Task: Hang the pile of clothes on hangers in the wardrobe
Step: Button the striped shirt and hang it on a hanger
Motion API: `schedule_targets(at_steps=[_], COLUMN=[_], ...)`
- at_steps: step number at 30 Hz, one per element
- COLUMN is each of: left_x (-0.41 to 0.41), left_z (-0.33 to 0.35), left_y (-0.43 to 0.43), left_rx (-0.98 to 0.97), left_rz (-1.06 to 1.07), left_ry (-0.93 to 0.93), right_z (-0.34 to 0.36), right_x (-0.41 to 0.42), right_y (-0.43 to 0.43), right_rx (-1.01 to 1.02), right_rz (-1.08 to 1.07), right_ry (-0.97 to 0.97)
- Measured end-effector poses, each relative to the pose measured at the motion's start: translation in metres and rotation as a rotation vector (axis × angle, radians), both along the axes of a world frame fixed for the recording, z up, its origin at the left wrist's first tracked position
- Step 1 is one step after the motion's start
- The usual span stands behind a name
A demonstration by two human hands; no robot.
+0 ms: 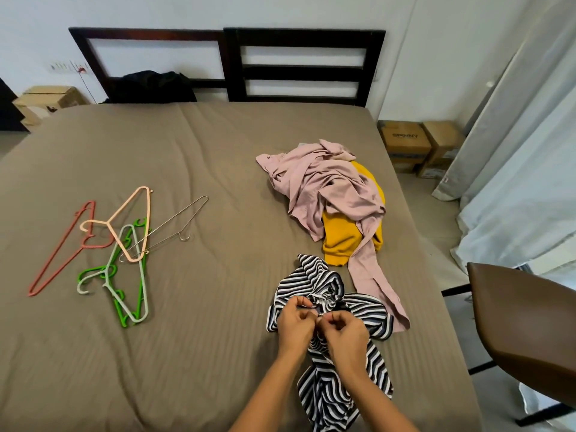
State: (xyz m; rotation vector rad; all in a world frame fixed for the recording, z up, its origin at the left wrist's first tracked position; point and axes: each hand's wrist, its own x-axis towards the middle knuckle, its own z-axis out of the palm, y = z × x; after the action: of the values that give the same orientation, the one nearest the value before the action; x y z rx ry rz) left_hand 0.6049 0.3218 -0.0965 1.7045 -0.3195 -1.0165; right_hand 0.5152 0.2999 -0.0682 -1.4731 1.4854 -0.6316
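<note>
- Left grip point(294, 321) and right grip point(343, 333) both pinch the striped top point(330, 397) on the bed point(202, 338).
- The top runs twelve to six o'clock.
- Hangers point(142, 275) lie at ten o'clock, nearer the left grip.

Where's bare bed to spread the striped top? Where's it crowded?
Free: the brown sheet between the hangers and the pink garment, and the far strip under the headboard. Crowded: the right side, pink garment over yellow garment, striped top pinched by left hand and right hand.
</note>
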Motion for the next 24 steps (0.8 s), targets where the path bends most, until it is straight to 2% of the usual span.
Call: schedule_targets(at_steps=[3,9,13,16,21,24], left_x=[0.002,-0.002,-0.001,-0.001,-0.001,-0.003], left_z=[-0.001,0.001,0.000,-0.004,-0.012,-0.015], left_y=[-0.001,0.001,0.000,0.000,-0.002,-0.006], left_rx=[-0.002,0.053,0.081,0.100,0.031,0.102], left_rz=[-0.014,0.033,0.036,0.013,0.121,0.138], left_ry=[-0.026,-0.176,-0.191,-0.108,0.227,0.227], right_z=[-0.001,-0.005,-0.010,-0.003,0.000,-0.001], right_x=[0.004,0.003,0.002,0.002,0.000,-0.001], right_y=[-0.004,0.004,0.007,0.001,-0.009,-0.009], right_rx=[0.041,-0.220,-0.218,-0.100,0.038,0.028], right_rz=[-0.073,0.048,0.087,0.065,0.039,0.057], right_ry=[-0.044,0.238,0.242,0.154,0.067,0.096])
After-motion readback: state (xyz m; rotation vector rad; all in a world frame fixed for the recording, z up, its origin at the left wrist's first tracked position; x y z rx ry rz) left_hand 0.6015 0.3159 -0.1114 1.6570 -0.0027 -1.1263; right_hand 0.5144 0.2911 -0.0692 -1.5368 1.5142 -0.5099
